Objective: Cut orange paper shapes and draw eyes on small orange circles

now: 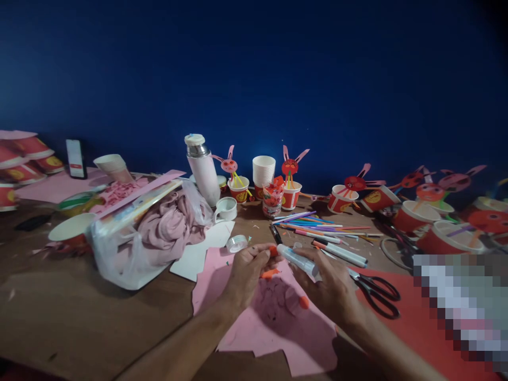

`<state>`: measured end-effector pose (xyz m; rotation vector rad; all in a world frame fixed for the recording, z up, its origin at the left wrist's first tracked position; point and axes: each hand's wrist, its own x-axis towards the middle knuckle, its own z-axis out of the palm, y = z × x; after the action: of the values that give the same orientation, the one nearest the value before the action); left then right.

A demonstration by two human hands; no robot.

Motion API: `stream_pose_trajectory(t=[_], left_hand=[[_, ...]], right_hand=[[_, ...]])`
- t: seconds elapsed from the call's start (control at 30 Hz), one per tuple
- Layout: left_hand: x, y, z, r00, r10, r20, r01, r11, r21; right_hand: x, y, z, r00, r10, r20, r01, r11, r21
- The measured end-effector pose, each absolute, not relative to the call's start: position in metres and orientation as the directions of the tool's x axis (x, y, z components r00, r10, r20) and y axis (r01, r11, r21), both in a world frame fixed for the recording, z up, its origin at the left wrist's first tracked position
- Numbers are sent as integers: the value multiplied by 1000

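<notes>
My left hand [251, 270] pinches a small red-orange paper piece [273, 251] between thumb and fingertips. My right hand [331, 283] grips a translucent glue bottle [297, 259], its rounded tip pointing at that piece and close to it. Whether the tip touches the paper I cannot tell. Beneath both hands lies a pink paper sheet [238, 338] with ragged edges and pen-drawn outlines. Other orange scraps [304, 302] rest on it. Black-handled scissors [379, 293] lie right of my right hand, partly on a red sheet [400, 333].
Behind my hands are coloured sticks and markers [341, 254], a tape roll [237, 243] and a glass of red scraps [273, 201]. A white flask [203, 174] and stacked paper cups [264, 172] stand farther back. Left lies a plastic bag [119, 259]; rabbit-faced cups [416, 217] stand right.
</notes>
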<state>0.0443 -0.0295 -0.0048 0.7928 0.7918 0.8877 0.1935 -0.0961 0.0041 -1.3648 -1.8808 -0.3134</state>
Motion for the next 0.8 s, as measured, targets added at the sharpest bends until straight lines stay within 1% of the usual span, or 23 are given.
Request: stream_pose_trajectory(t=[0.17,0.43,0.67,0.8], left_hand=[[45,-28,-10,364,899,-244,-371,380,847],[46,-35,-4,412,887,-207,-377,373,848],[47,-38,-5,461,863,-206,-369,397,840],[48,-38,-7,484,852,-199,-353,399,846]], right_hand=[[190,-96,0,-162,698,698,878,425,-221],[192,-95,-8,-161,751,641,881,402,-250],[193,-95,-8,-178,721,670,897,399,-192],[193,-96,-9,-186,730,658,906,387,-173]])
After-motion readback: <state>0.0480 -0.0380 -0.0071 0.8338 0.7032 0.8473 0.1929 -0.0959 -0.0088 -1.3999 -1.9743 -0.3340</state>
